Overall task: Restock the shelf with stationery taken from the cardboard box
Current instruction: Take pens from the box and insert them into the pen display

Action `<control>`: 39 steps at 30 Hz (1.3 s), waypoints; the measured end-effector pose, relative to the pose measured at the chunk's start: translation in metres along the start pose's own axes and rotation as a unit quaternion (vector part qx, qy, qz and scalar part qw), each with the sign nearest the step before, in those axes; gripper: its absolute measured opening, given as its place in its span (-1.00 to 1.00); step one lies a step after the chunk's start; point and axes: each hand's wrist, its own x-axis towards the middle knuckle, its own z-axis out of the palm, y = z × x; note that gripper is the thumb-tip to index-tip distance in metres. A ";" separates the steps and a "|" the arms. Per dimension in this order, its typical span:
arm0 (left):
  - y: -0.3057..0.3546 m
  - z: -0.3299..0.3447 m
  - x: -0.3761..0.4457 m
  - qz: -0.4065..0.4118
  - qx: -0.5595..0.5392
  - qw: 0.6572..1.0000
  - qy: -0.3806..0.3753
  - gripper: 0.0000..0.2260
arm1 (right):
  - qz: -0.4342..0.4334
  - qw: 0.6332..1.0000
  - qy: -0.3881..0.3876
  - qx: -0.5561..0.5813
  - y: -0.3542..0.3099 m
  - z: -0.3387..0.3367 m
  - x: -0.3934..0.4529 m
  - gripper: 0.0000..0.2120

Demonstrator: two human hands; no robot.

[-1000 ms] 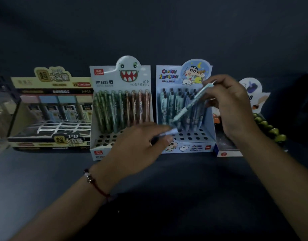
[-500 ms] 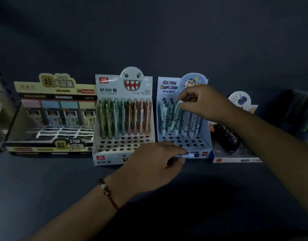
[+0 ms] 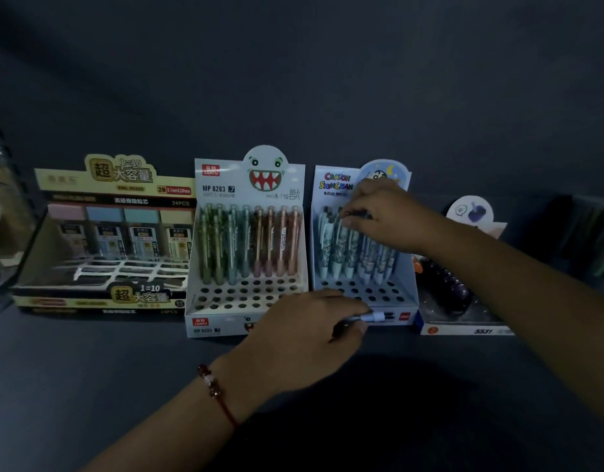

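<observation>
Pens (image 3: 356,253) fill the blue box's (image 3: 404,267) back rows, where my right hand (image 3: 387,218) pinches one upright to seat it, while my left hand (image 3: 307,330) grips spares (image 3: 379,316) at the box's front edge.

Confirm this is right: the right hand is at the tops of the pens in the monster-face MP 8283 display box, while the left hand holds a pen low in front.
Not quite. The head view shows the right hand at the pen tops in the Crayon Shinchan box, not the monster-face MP 8283 box. The left hand does hold a pen low in front.

Bare forearms, red beaded bracelet (image 3: 216,393), left wrist
</observation>
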 end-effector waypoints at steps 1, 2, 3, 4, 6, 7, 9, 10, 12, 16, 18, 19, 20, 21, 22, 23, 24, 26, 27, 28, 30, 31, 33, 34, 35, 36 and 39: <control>0.000 0.001 0.000 0.001 -0.004 1.000 -0.002 -0.69 | -0.010 1.000 0.014 0.000 0.000 0.004 -0.001 -0.77; 0.000 0.002 0.000 0.001 -0.007 1.000 -0.005 -0.69 | -0.018 0.999 0.030 0.003 0.000 0.009 -0.002 -0.78; 0.001 0.002 0.000 0.002 -0.008 1.000 -0.006 -0.69 | -0.017 0.999 0.047 0.014 -0.001 0.013 -0.003 -0.78; 0.001 0.002 0.000 0.002 -0.009 1.000 -0.007 -0.69 | -0.005 0.997 0.063 0.032 -0.003 0.016 -0.005 -0.79; 0.002 0.001 0.000 0.002 -0.010 1.000 -0.010 -0.69 | 0.022 0.992 0.097 0.075 -0.004 0.018 -0.009 -0.82; 0.002 0.000 0.000 0.001 -0.010 1.000 -0.013 -0.70 | 0.034 0.989 0.109 0.096 -0.005 0.019 -0.010 -0.83; 0.002 0.000 0.001 -0.001 -0.013 1.000 -0.014 -0.70 | 0.050 0.984 0.118 0.122 -0.005 0.019 -0.011 -0.83; 0.001 0.000 0.001 -0.002 -0.014 1.000 -0.008 -0.71 | 0.055 0.983 0.117 0.133 -0.005 0.019 -0.011 -0.84; 0.000 0.001 0.001 -0.005 -0.014 1.000 0.010 -0.71 | 0.059 0.981 0.116 0.142 -0.008 0.020 -0.012 -0.84; -0.002 0.006 0.000 0.003 -0.035 0.997 0.064 -0.75 | 0.062 0.985 0.111 0.116 -0.012 0.020 -0.015 -0.79; -0.001 0.006 0.000 -0.001 -0.049 0.996 0.077 -0.78 | 0.074 0.984 0.117 0.111 -0.016 0.017 -0.025 -0.74; -0.001 0.005 0.001 -0.004 -0.053 0.995 0.079 -0.78 | 0.088 0.978 0.140 0.127 -0.019 0.014 -0.034 -0.72; 0.000 0.003 0.001 -0.006 -0.059 0.995 0.082 -0.78 | 0.110 0.965 0.171 0.164 -0.023 0.011 -0.047 -0.72; 0.001 0.002 0.001 -0.007 -0.066 0.994 0.090 -0.77 | 0.136 0.946 0.202 0.216 -0.029 0.009 -0.061 -0.74; 0.003 0.001 0.001 -0.009 -0.074 0.992 0.098 -0.76 | 0.163 0.924 0.213 0.272 -0.034 0.009 -0.078 -0.77; 0.004 0.000 0.001 -0.014 -0.081 0.991 0.106 -0.77 | 0.183 0.903 0.203 0.332 -0.040 0.010 -0.094 -0.79; 0.005 0.000 0.002 -0.018 -0.086 0.990 0.111 -0.79 | 0.192 0.882 0.177 0.392 -0.047 0.013 -0.109 -0.80; 0.008 0.003 0.003 -0.024 -0.108 0.987 0.119 -0.86 | 0.198 0.845 0.127 0.480 -0.057 0.025 -0.131 -0.77; 0.010 0.005 0.003 -0.027 -0.123 0.984 0.122 -0.89 | 0.202 0.834 0.119 0.500 -0.059 0.031 -0.138 -0.75; 0.012 0.007 0.003 -0.030 -0.132 0.983 0.123 -0.92 | 0.210 0.824 0.124 0.512 -0.061 0.036 -0.144 -0.74; 0.017 0.010 0.003 -0.033 -0.136 0.983 0.118 -0.92 | 0.232 0.794 0.149 0.541 -0.062 0.041 -0.150 -0.77; 0.018 0.012 0.003 -0.034 -0.140 0.983 0.114 -0.91 | 0.239 0.780 0.158 0.556 -0.062 0.041 -0.151 -0.80; 0.023 0.015 0.003 -0.033 -0.143 0.984 0.105 -0.89 | 0.244 0.759 0.165 0.580 -0.061 0.041 -0.153 -0.84; 0.024 0.016 0.003 -0.030 -0.139 0.985 0.099 -0.87 | 0.245 0.751 0.165 0.590 -0.060 0.041 -0.155 -0.85; 0.025 0.017 0.002 -0.026 -0.136 0.986 0.091 -0.85 | 0.245 0.744 0.167 0.599 -0.059 0.041 -0.156 -0.88; 0.026 0.019 0.002 -0.021 -0.129 0.988 0.083 -0.82 | 0.244 0.736 0.171 0.608 -0.058 0.040 -0.156 -0.92; 0.026 0.022 0.002 0.010 -0.083 0.994 0.070 -0.74 | 0.265 0.702 0.204 0.629 -0.047 0.036 -0.156 -0.73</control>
